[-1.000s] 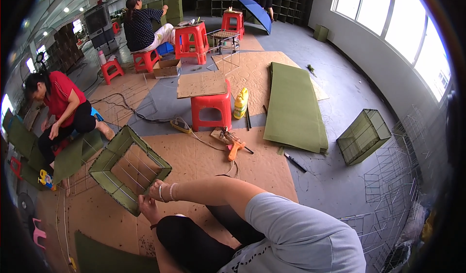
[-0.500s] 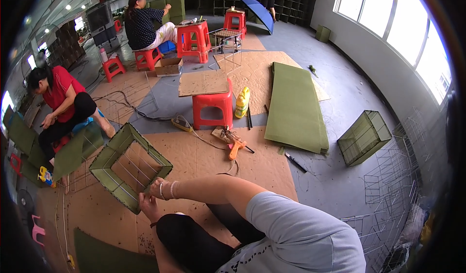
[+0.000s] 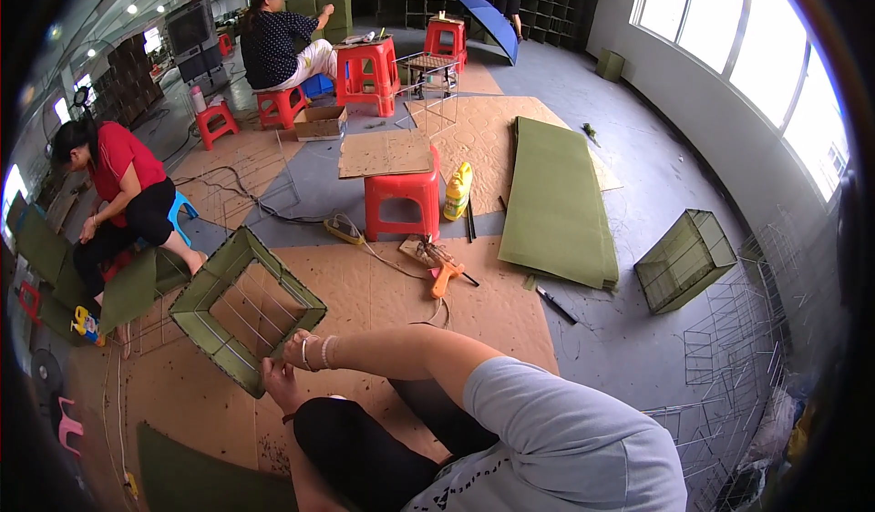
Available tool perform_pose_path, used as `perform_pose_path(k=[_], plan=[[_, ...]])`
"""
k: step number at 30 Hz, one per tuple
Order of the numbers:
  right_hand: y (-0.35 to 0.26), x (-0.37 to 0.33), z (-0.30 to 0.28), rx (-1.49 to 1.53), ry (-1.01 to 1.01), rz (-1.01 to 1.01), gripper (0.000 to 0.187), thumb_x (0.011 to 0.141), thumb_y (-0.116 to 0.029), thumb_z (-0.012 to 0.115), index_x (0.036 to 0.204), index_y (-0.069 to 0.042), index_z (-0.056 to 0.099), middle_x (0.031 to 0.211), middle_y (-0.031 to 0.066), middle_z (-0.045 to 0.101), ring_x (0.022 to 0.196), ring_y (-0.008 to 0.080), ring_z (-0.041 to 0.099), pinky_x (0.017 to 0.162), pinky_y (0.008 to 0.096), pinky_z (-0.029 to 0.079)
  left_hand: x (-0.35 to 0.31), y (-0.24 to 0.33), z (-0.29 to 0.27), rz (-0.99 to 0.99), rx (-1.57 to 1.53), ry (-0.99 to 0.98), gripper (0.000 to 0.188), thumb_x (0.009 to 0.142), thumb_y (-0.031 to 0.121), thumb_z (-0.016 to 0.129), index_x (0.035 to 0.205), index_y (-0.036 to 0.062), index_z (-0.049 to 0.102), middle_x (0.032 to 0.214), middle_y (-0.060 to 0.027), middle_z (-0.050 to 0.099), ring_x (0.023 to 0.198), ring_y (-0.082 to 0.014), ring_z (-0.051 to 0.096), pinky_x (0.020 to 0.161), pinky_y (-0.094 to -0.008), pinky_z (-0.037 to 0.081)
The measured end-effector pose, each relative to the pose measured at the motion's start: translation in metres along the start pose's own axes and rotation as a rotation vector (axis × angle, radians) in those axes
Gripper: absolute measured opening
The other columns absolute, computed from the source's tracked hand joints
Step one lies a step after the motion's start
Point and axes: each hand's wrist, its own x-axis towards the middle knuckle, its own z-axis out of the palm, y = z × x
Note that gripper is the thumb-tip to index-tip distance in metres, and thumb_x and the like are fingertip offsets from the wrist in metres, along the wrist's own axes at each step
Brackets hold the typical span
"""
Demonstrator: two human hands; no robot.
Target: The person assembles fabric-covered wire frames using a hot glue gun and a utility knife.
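A box of green sheet panels on a wire frame point(image 3: 205, 325) is tilted in front of me, its open end facing me and thin wires crossing its inside. My right hand point(image 3: 301, 350) reaches across from the right and pinches the box's near corner edge. Just below it, my left hand point(image 3: 279, 383) is closed on the same rim. Both hands' fingertips are partly hidden against the edge, so any small item between them cannot be made out. An orange glue gun point(image 3: 446, 278) lies on the cardboard point(image 3: 383, 298) beyond my right forearm.
A stack of green sheets point(image 3: 558, 204) lies ahead right, beside a black-handled knife point(image 3: 556, 304). A red stool point(image 3: 401, 204) carries cardboard, next to a yellow bottle point(image 3: 458, 191). Another green box point(image 3: 685, 261) and wire frames point(image 3: 734, 339) stand right. Co-workers sit at left and back.
The box has shifted very slightly, while both hands keep their place on its edge. At left, the co-worker in red has moved a leg and the green sheet, uncovering more of a blue stool.
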Motion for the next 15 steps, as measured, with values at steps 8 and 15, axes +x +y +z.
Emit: perform_pose_path(k=[8, 15], plan=[[-0.010, 0.001, 0.002, 0.016, 0.065, -0.015, 0.020, 0.076, -0.028, 0.064, 0.084, -0.010, 0.069, 0.089, 0.0083, 0.067, 0.088, 0.0241, 0.065, 0.070, 0.0351, 0.050, -0.007, 0.008, -0.013, -0.072, 0.006, -0.039, 0.015, 0.070, 0.007, 0.064, 0.082, 0.0006, 0.060, 0.077, -0.0118, 0.048, 0.072, -0.0304, 0.051, 0.063, -0.0386, 0.043], [0.035, 0.004, 0.021, 0.009, -0.039, 0.013, 0.035, 0.075, -0.027, 0.064, 0.108, -0.037, 0.060, 0.098, 0.0026, 0.064, 0.095, 0.0235, 0.062, 0.072, 0.0377, 0.052, 0.009, 0.009, 0.017, 0.011, -0.155, -0.053, 0.034, 0.082, 0.037, 0.057, 0.080, 0.0030, 0.064, 0.078, -0.0123, 0.050, 0.074, -0.0305, 0.052, 0.065, -0.0385, 0.042]])
